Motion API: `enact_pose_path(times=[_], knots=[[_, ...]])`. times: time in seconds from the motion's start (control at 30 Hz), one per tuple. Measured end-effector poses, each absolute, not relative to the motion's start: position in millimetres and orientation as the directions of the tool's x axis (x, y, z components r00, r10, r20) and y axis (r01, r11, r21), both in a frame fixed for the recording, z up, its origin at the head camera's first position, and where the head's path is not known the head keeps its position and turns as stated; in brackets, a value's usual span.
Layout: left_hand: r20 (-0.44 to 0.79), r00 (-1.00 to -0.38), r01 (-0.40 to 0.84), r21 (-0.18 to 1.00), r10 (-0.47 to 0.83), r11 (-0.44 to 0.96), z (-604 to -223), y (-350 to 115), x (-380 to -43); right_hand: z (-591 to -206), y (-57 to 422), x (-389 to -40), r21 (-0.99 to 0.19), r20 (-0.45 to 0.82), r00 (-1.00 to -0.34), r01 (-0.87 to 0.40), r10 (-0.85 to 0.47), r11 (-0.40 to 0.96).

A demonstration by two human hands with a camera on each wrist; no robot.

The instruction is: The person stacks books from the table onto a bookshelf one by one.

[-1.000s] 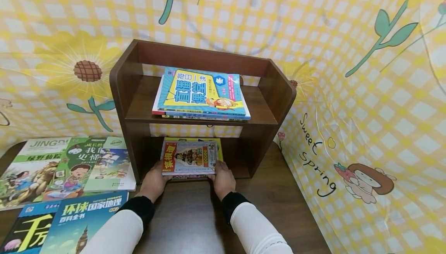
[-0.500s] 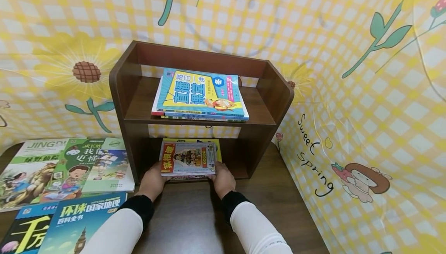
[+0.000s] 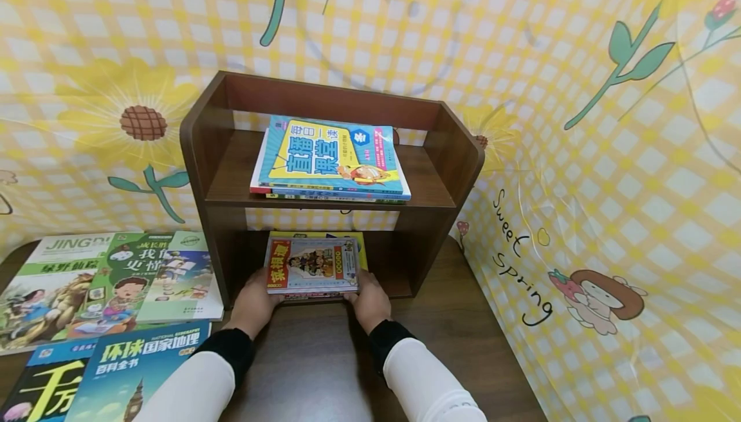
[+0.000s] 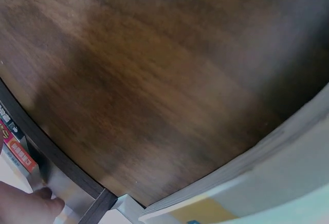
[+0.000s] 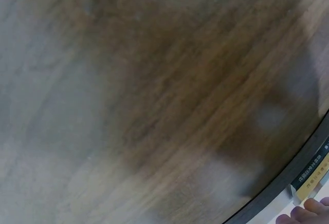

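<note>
In the head view, a stack of books [image 3: 315, 267] lies on the lower shelf of a brown wooden bookshelf [image 3: 419, 261]. The top book is silver with a red strip and a picture of cartoon figures; a yellow book [image 3: 360, 242] shows behind it. My left hand [image 3: 255, 303] grips the stack's left side, its thumb at the front edge. Opposite it, my right hand [image 3: 372, 300] holds the right side the same way. Part of the left hand [image 4: 31, 203] shows beside book spines in the left wrist view. Fingertips [image 5: 303, 211] appear near spines in the right wrist view.
More books [image 3: 336, 155], a blue and yellow one on top, lie flat on the upper shelf. Several books [image 3: 127, 280] are spread on the table [image 3: 301, 370] to the left. A yellow checked cloth [image 3: 579, 171] hangs behind and to the right.
Both hands stay at the sides of the stack on the lower shelf. The head view has shifted slightly; the stack shows no clear movement.
</note>
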State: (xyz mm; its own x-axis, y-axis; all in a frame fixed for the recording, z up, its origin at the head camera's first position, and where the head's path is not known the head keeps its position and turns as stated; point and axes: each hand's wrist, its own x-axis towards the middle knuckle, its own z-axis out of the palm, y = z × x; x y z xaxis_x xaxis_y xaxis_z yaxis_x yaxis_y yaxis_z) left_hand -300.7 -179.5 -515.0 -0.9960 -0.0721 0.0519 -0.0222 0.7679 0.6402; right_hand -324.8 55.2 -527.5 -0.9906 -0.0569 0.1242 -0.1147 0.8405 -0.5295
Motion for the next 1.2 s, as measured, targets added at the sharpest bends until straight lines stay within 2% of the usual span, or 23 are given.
enact_pose_path(times=[0.17, 0.47, 0.6, 0.83, 1.2], knots=[[0.076, -0.994, -0.006, 0.661, -0.075, 0.750, -512, -179, -291, -525, 62, -318, -0.565, 0.151, -0.986, -0.146, -0.073, 0.812], [0.031, -0.997, -0.032, 0.679, -0.072, 0.733, -501, -188, -263, -507, 73, -302, -0.635, 0.169, -0.981, -0.183, -0.096, 0.751], [-0.012, -0.999, -0.046, 0.680, -0.052, 0.732, -491, -195, -248, -497, 77, -293, -0.629, 0.194, -0.973, -0.222, -0.126, 0.745], [-0.015, -1.000, -0.027, 0.651, -0.023, 0.759, -488, -218, -220, -482, 80, -266, -0.626, 0.214, -0.957, -0.288, -0.196, 0.725], [-0.232, -0.972, -0.181, 0.678, -0.026, 0.712, -488, -271, -174, -477, 76, -217, -0.590, 0.235, -0.922, -0.387, -0.308, 0.708]])
